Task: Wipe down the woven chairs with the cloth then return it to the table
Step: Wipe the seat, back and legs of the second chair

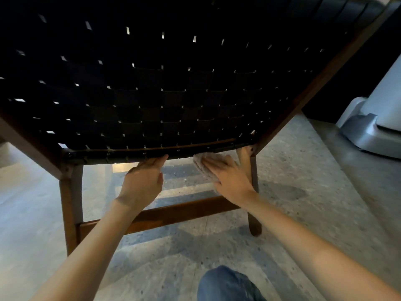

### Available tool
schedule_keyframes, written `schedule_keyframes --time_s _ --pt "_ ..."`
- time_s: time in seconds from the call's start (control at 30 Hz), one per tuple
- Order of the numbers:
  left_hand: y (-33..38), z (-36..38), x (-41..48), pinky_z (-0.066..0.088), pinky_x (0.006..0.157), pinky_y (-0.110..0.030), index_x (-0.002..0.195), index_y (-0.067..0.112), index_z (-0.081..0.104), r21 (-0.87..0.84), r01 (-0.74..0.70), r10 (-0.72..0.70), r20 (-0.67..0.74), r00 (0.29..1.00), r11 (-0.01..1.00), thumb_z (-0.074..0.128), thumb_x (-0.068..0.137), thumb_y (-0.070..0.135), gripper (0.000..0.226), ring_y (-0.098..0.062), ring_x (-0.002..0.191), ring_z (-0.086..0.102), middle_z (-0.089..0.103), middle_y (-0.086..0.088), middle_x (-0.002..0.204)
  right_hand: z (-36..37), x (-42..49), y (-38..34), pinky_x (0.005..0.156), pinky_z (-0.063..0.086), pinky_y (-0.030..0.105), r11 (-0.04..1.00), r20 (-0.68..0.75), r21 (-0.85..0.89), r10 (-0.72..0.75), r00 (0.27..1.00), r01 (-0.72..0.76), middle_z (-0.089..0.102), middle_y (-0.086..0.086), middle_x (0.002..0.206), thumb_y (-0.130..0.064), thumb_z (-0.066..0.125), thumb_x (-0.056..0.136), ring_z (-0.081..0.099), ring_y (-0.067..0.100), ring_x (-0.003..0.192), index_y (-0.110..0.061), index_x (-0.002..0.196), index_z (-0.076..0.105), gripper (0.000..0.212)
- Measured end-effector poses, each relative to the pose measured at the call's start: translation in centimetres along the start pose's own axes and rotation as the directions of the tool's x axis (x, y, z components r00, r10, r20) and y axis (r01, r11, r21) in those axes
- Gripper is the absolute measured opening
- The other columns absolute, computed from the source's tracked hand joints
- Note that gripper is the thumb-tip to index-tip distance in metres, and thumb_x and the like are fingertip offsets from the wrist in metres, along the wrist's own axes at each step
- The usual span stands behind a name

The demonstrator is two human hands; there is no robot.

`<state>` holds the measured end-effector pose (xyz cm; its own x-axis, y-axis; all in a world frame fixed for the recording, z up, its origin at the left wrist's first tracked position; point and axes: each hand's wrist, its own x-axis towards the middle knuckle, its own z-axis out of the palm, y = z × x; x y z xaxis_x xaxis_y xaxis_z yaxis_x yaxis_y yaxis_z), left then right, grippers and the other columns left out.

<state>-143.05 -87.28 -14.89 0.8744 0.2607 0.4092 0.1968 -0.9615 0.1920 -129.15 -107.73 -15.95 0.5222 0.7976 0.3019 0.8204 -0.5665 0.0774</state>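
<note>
Beige cloth (pixel 200 164) lies along flat right hand (pixel 227 179), against woven chair (pixel 152 94); left hand (pixel 141 181) flat.

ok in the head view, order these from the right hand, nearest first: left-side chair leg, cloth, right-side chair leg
1. cloth, pressed under the right hand
2. right-side chair leg, just right of the hand
3. left-side chair leg, far left

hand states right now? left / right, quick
Left hand: open, fingers straight, touching the lower edge of the woven chair.
Right hand: open, flat fingers pressing the cloth.
</note>
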Motion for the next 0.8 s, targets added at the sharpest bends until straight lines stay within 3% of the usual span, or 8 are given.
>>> schedule_keyframes --time_s 0.1,0.27,0.37,0.43,0.53,0.63,0.73,0.8 --pt "0.6 1.1 0.1 0.051 0.088 -0.030 0.146 0.023 0.035 -0.072 -0.045 0.046 0.008 0.999 0.996 0.048 0.098 0.019 0.050 -0.020 0.107 0.063 0.048 -0.001 0.142 0.0 -2.0 1.9 0.112 0.025 0.035 0.972 0.049 -0.231 -0.040 0.998 0.050 0.028 -0.007 0.156 -0.019 0.035 0.099 0.031 0.020 0.136 -0.024 0.153 0.020 0.056" --pt "2.2 4.8 0.8 0.040 0.102 -0.030 0.150 0.028 0.023 -0.049 -0.083 0.088 0.114 0.990 0.995 0.038 0.100 0.022 0.052 -0.017 0.128 0.045 0.039 0.004 0.148 -0.9 -3.7 5.2 0.107 0.034 0.039 0.897 0.151 -0.436 -0.005 0.989 0.071 0.035 0.001 0.153 -0.013 0.034 0.100 0.040 0.027 0.128 -0.018 0.151 0.025 0.052" --pt "3.6 7.5 1.8 0.039 0.102 -0.032 0.149 0.029 0.020 -0.020 -0.133 0.134 0.182 0.974 0.991 0.035 0.101 0.024 0.051 -0.018 0.128 0.044 0.037 0.003 0.148 -1.1 -4.2 7.1 0.106 0.033 0.039 0.854 0.220 -0.514 0.035 0.975 0.085 0.032 0.001 0.154 -0.014 0.039 0.098 0.037 0.028 0.131 -0.019 0.152 0.023 0.057" --pt "4.5 9.6 2.8 0.038 0.102 -0.033 0.149 0.029 0.022 -0.041 -0.158 0.163 0.197 0.967 0.987 0.035 0.101 0.025 0.050 -0.019 0.127 0.044 0.038 0.002 0.147 -1.1 -4.1 8.0 0.102 0.040 0.039 0.825 0.202 -0.559 0.033 0.979 0.088 0.044 0.002 0.147 -0.016 0.056 0.089 0.046 0.028 0.124 -0.018 0.146 0.038 0.061" --pt "5.8 12.7 4.1 0.036 0.101 -0.035 0.148 0.028 0.024 -0.057 -0.206 0.213 0.209 0.954 0.977 0.035 0.101 0.029 0.049 -0.021 0.127 0.043 0.038 0.001 0.146 -0.3 -3.9 9.6 0.080 0.054 0.040 0.802 0.087 -0.594 -0.003 0.996 0.055 0.065 0.003 0.123 -0.014 0.083 0.063 0.062 0.030 0.101 -0.016 0.127 0.062 0.067" --pt "6.0 15.6 4.5 0.037 0.099 -0.036 0.146 0.027 0.025 -0.026 -0.283 0.281 0.229 0.932 0.959 0.035 0.100 0.034 0.047 -0.021 0.123 0.044 0.040 0.001 0.142 1.4 -3.2 10.9 0.076 0.054 0.037 0.749 0.087 -0.655 -0.057 0.995 0.100 0.059 -0.001 0.133 -0.017 0.074 0.074 0.058 0.029 0.112 -0.019 0.136 0.054 0.065" --pt "5.3 18.0 3.8 0.039 0.102 -0.036 0.142 0.030 0.033 -0.047 -0.256 0.260 0.221 0.940 0.965 0.035 0.099 0.041 0.045 -0.019 0.122 0.047 0.045 0.003 0.139 3.4 -1.9 11.9 0.078 0.055 0.034 0.710 0.004 -0.699 -0.111 0.994 0.082 0.064 -0.003 0.125 -0.020 0.074 0.069 0.064 0.025 0.104 -0.019 0.126 0.064 0.058" --pt "5.0 19.4 3.2 0.041 0.101 -0.034 0.143 0.032 0.032 -0.046 -0.247 0.251 0.205 0.946 0.968 0.033 0.099 0.047 0.046 -0.017 0.121 0.049 0.047 0.005 0.138 5.2 -0.7 12.4 0.081 0.054 0.032 0.675 0.023 -0.730 -0.132 0.991 0.107 0.065 -0.003 0.124 -0.025 0.066 0.073 0.065 0.024 0.101 -0.020 0.123 0.065 0.051"
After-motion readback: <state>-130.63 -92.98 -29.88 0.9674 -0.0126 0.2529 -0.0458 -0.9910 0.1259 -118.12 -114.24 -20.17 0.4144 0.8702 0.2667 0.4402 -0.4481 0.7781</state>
